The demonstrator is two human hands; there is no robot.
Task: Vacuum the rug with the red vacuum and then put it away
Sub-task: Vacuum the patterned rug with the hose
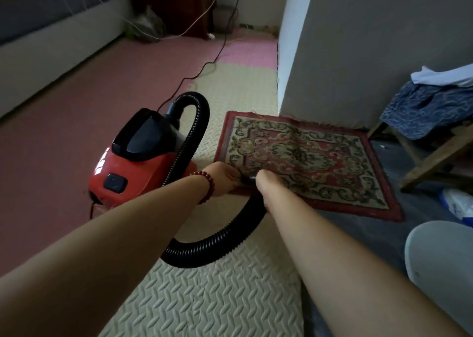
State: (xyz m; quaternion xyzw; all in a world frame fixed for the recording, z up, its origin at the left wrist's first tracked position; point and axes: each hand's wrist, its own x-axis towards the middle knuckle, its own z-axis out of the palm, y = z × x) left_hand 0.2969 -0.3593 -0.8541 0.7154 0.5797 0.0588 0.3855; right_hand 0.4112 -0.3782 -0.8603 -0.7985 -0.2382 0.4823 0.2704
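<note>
Right hand [267,186] holds the black hose [204,252] at the rug's [320,162] corner.

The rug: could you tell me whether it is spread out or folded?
Spread out: the rug lies flat, its patterned face and red border showing.

A bare left forearm [115,234] and a bare right forearm [320,247] show. A single-row bracelet of round dark red beads [210,183] circles the wrist just behind the left hand [222,180]. A rounded light grey cloth shape [435,260] at the lower right may be a clothed knee; I cannot tell.
</note>
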